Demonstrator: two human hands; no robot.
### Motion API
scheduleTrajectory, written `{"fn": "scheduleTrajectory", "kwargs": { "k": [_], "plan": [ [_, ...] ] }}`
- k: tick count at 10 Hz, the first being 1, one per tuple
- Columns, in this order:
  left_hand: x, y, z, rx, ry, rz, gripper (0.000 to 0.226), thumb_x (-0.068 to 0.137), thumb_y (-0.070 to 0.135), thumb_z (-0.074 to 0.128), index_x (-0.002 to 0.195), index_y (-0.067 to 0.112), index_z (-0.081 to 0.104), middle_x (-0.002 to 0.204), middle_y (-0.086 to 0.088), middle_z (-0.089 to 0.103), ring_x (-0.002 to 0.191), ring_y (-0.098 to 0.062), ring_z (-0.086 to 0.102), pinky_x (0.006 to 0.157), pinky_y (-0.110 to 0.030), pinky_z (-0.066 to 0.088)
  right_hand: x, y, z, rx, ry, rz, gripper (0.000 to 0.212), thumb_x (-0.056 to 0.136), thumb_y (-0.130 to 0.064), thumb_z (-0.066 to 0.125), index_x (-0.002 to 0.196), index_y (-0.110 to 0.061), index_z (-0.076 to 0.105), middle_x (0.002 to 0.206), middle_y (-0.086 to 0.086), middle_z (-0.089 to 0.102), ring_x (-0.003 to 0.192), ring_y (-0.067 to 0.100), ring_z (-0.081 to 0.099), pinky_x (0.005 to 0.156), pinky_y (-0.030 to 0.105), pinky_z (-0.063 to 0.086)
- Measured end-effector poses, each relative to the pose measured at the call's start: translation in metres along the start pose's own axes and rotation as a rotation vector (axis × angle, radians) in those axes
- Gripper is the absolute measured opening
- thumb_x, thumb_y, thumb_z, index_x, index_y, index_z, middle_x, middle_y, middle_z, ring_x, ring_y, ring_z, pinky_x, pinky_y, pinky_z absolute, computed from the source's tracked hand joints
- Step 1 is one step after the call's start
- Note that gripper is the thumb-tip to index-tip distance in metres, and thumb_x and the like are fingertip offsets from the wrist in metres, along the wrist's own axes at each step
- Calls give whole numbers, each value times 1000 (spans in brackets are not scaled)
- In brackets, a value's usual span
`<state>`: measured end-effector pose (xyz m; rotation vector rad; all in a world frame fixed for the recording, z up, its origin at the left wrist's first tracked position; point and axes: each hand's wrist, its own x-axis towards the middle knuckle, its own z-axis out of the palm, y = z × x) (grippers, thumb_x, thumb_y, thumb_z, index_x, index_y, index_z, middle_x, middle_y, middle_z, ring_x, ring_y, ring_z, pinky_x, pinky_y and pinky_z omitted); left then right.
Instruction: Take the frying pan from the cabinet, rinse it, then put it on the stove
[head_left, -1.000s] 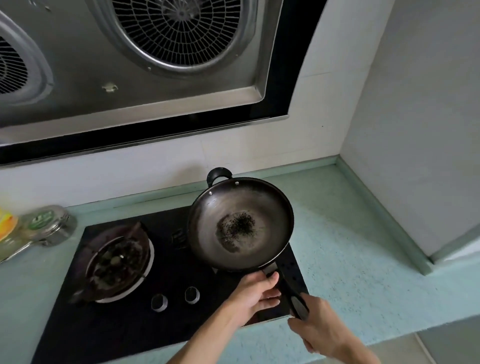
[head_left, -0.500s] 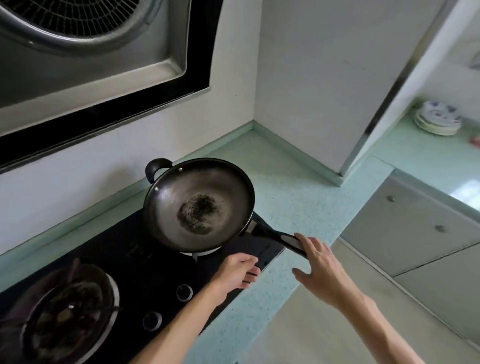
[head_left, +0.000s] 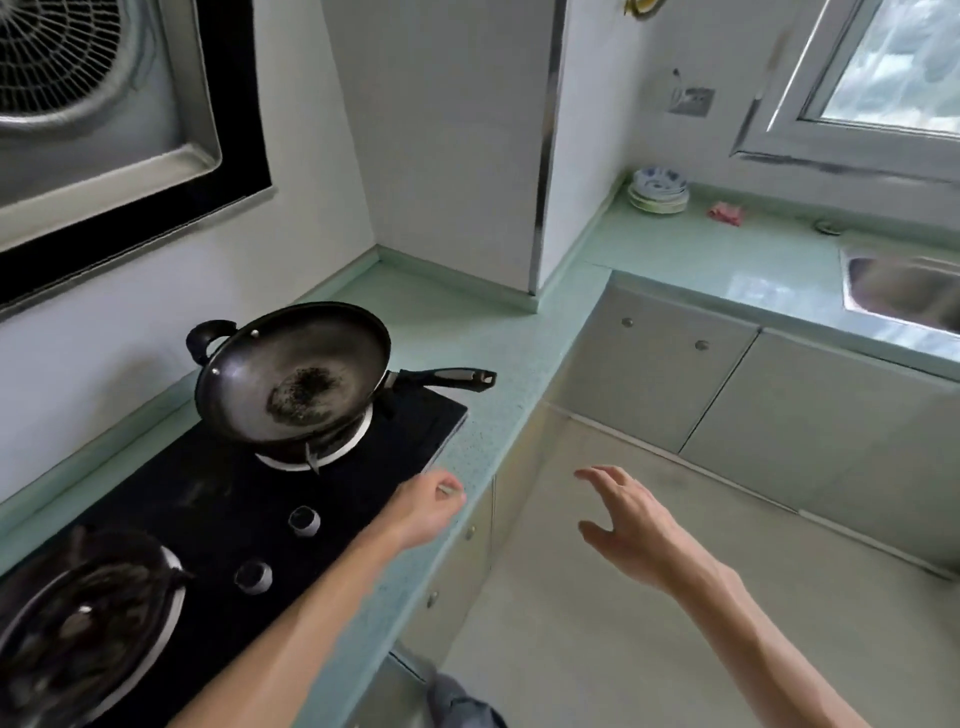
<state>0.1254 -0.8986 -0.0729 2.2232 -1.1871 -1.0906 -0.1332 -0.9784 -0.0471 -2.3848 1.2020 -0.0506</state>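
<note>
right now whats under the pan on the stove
The pan sits on the stove's right burner: a white ring and one prong of the support show below it. The pan covers the burner's middle. Both hands are off it.

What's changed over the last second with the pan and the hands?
Both hands let go: the right hand released the handle and drew back over the floor, open; the left hand pulled away from the rim. The frying pan stayed on the right burner.
</note>
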Motion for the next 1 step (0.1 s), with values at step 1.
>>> {"fn": "scheduleTrajectory", "kwargs": {
  "k": [1],
  "plan": [
    [-36,12,22,140,7,10,40,95,35,56,132,22,57,125,-2,63,114,-20,60,99,-32,48,-41,14,-6,33,47,35,62,90,-24,62,147,-20,39,149,2,43,134,23,44,109,30,37]
  ]
}}
